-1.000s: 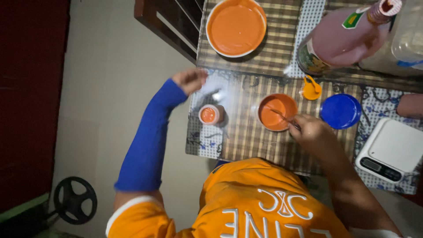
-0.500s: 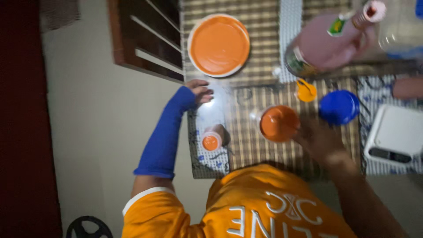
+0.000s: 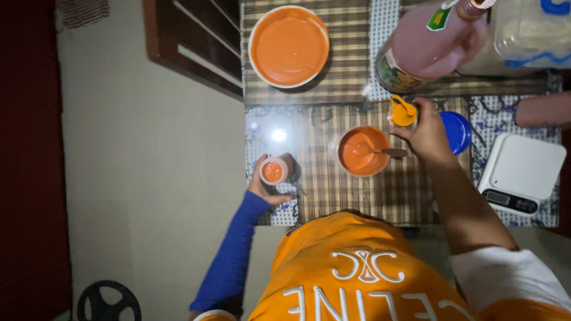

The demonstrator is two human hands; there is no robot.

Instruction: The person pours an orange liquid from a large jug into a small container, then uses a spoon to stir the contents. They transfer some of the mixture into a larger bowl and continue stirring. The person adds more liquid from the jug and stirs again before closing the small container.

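Since before, your left hand (image 3: 266, 185) dropped from the counter (image 3: 333, 196) edge to grip the small cup (image 3: 273, 172); right hand (image 3: 427, 132) pinched the yellow scoop (image 3: 403, 112) over beige floor.

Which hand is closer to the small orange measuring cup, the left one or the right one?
Right. The right hand touches the small orange measuring cup with its fingers. The left hand is far across the table, holding a small cup of orange liquid.

The left hand (image 3: 267, 187) grips a small cup (image 3: 273, 172) of orange liquid at the table's (image 3: 333, 196) left edge. The right hand (image 3: 429, 132) touches a yellow cup (image 3: 402, 113) beside an orange bowl (image 3: 363, 151) holding a spoon (image 3: 380, 151).
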